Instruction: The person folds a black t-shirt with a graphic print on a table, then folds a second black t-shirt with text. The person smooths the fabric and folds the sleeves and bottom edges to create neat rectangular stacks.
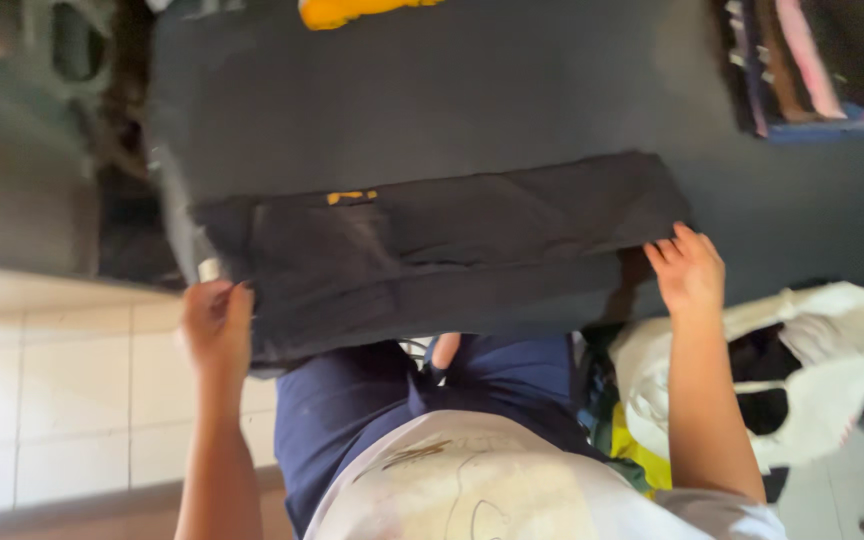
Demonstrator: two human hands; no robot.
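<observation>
Fingers pinch both near corners of a folded dark garment (432, 250), which lies flat on a dark-covered table.

Left hand (217, 325): fingers curled shut over the garment's near-left corner, where the cloth droops off the table edge. Right hand (690, 272): fingers together, pressed on the near-right corner, thumb hidden under the cloth, so likely a pinch. Judgement: soft, light, limp fabric, no stiffness, not fragile; it sags anywhere unsupported, so corners or folded edges are the sane grip points, and both hands are needed to keep the fold. Near side: person's lap close under the table edge, white bag (832, 360) of clothes just right of the right arm, tiled floor (52, 380) left. Far side: bare dark tabletop (432, 100) beyond the garment gives room to slide; yellow item (352, 12) at far edge, stack of coloured cloth (802, 70) at far right.
</observation>
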